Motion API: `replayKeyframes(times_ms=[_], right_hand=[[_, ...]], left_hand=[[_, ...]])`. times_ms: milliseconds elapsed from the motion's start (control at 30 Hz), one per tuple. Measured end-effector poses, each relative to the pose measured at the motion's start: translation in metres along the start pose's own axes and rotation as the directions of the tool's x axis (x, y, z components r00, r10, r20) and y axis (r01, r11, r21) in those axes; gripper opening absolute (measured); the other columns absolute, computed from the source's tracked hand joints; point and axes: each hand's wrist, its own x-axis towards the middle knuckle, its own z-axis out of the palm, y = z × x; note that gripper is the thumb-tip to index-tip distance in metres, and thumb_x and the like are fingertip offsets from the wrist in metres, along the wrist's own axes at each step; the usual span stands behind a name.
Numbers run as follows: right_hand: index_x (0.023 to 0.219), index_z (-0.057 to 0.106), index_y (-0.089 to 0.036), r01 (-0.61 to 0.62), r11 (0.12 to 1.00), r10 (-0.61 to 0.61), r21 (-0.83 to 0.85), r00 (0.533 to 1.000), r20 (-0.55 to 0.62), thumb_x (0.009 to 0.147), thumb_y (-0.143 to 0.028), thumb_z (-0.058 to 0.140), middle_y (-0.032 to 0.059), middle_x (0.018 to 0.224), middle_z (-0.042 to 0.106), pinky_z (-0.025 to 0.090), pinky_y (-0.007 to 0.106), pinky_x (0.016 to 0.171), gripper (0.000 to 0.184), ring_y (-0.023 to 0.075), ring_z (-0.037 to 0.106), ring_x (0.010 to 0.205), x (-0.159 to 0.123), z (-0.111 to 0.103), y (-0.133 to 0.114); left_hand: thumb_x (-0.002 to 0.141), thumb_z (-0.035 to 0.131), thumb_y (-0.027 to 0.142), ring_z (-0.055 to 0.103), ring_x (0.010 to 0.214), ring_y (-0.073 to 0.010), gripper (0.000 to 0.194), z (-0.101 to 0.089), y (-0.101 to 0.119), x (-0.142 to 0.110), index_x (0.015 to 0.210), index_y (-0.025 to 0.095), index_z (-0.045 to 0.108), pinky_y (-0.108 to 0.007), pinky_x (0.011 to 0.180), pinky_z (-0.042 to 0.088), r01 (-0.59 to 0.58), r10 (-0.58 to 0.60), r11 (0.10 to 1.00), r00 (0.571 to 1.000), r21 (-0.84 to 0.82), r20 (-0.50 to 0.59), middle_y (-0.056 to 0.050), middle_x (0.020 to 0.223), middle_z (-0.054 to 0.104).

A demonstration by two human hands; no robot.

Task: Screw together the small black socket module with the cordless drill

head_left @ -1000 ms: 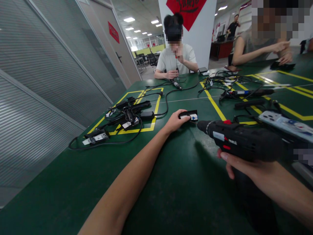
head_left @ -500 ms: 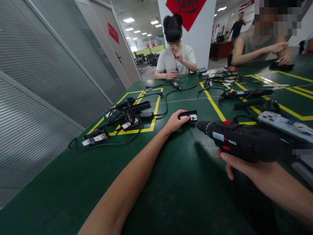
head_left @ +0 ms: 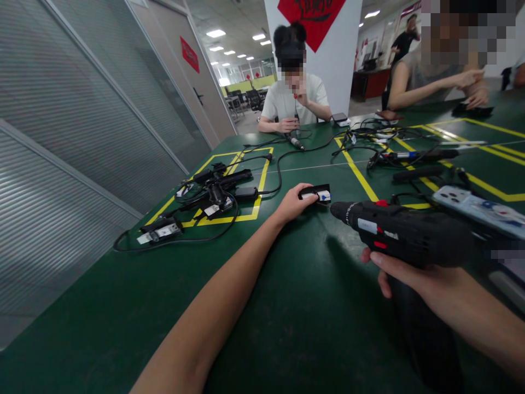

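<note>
My left hand [head_left: 296,201] grips a small black casing [head_left: 325,190] with a white inside and a bit of blue, holding it against the green table [head_left: 287,306]. Its thumb lies across the casing's near side. In my right hand [head_left: 414,279] is a black power drill [head_left: 404,232] with red buttons, gripped round the handle. The drill's chuck points left at the casing, and a thin bit seems to reach its near right edge; whether it touches, I cannot tell.
Black cables and device parts [head_left: 215,191] lie in a yellow-taped area on the left. Further cables [head_left: 394,156] and a pale blue phone-like case [head_left: 476,208] are at the right. Across the table sit a person in a white shirt [head_left: 315,93] and another in grey [head_left: 414,82].
My left hand and the casing stay where they were. The drill has shifted only very slightly. In the background, a standing person has moved a little to the right.
</note>
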Motion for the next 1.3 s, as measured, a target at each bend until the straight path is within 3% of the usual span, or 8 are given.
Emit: replayKeyframes(times_ms=[167,333,467,667,800,933,1033,1300], right_hand=[[0.065,0.067,-0.026,-0.005,0.999,0.004,-0.038,1.000,-0.025,0.072,-0.059,0.060,0.0016,0.059,0.071,0.045,0.035,0.054,0.035,0.0204,0.060,0.051,0.000,0.002,0.001],[0.103,0.064,-0.030,0.068,0.992,-0.066,0.104,0.997,-0.027,0.073,-0.052,0.065,0.0007,0.086,0.076,0.050,0.037,0.052,0.038,0.0183,0.061,0.044,0.003,0.005,0.010],[0.089,0.071,-0.028,0.057,0.998,-0.058,-0.021,0.998,-0.008,0.075,-0.059,0.059,0.0009,0.069,0.074,0.050,0.040,0.062,0.036,0.0224,0.064,0.052,0.003,0.001,0.013],[0.066,0.070,-0.027,0.057,0.984,-0.054,-0.171,0.998,0.021,0.075,-0.066,0.055,-0.0006,0.057,0.067,0.044,0.031,0.054,0.043,0.0191,0.059,0.053,-0.005,0.000,0.004],[0.060,0.067,-0.027,0.042,0.992,-0.043,-0.116,0.999,-0.007,0.072,-0.066,0.056,-0.0001,0.059,0.068,0.044,0.030,0.055,0.042,0.0202,0.061,0.059,-0.008,0.002,-0.003],[0.045,0.059,-0.025,0.072,0.977,-0.074,-0.199,0.997,-0.002,0.077,-0.063,0.053,0.0008,0.065,0.067,0.042,0.030,0.059,0.050,0.0201,0.061,0.063,-0.007,0.001,-0.003],[0.045,0.058,-0.024,0.057,0.970,-0.056,-0.237,0.998,0.011,0.080,-0.064,0.049,-0.0005,0.057,0.062,0.039,0.029,0.053,0.053,0.0173,0.055,0.054,-0.006,-0.001,0.000],[0.047,0.061,-0.025,0.057,0.984,-0.056,-0.170,0.998,0.011,0.077,-0.063,0.053,0.0009,0.062,0.068,0.043,0.029,0.057,0.049,0.0179,0.061,0.059,-0.006,0.003,-0.002]], left_hand=[[0.080,0.059,0.044,0.061,0.087,-0.0162,0.047,0.001,-0.002,0.000,0.117,0.015,0.057,-0.028,0.079,0.049,-0.017,0.017,1.000,1.000,-0.012,0.005,-0.007,0.108,0.065],[0.080,0.059,0.044,0.061,0.091,-0.0175,0.047,0.001,-0.006,0.001,0.117,0.016,0.056,-0.030,0.082,0.048,-0.025,0.025,1.000,1.000,0.010,0.011,-0.007,0.110,0.064],[0.080,0.059,0.044,0.060,0.092,-0.0184,0.047,0.001,-0.005,0.001,0.119,0.016,0.056,-0.031,0.083,0.048,-0.023,0.022,0.999,1.000,0.039,0.007,-0.007,0.109,0.064],[0.080,0.058,0.043,0.060,0.094,-0.0186,0.046,-0.001,-0.005,0.001,0.118,0.016,0.056,-0.030,0.084,0.048,-0.051,0.050,0.998,0.999,0.034,0.021,-0.008,0.112,0.062],[0.080,0.059,0.041,0.061,0.093,-0.0184,0.047,-0.002,-0.006,0.000,0.119,0.015,0.055,-0.030,0.083,0.048,-0.048,0.048,0.998,0.999,0.026,0.026,-0.008,0.112,0.062],[0.079,0.060,0.041,0.061,0.093,-0.0174,0.046,-0.002,-0.006,0.000,0.118,0.016,0.056,-0.029,0.084,0.048,-0.036,0.036,0.999,0.999,0.014,0.032,-0.007,0.111,0.063],[0.079,0.060,0.040,0.061,0.090,-0.0168,0.046,-0.002,-0.007,0.001,0.117,0.015,0.056,-0.029,0.082,0.049,-0.018,0.018,1.000,0.999,0.002,0.035,-0.007,0.109,0.063],[0.078,0.061,0.041,0.060,0.088,-0.0162,0.047,-0.003,-0.008,0.002,0.118,0.015,0.056,-0.028,0.080,0.048,-0.008,0.008,1.000,1.000,-0.004,0.030,-0.007,0.108,0.063]])
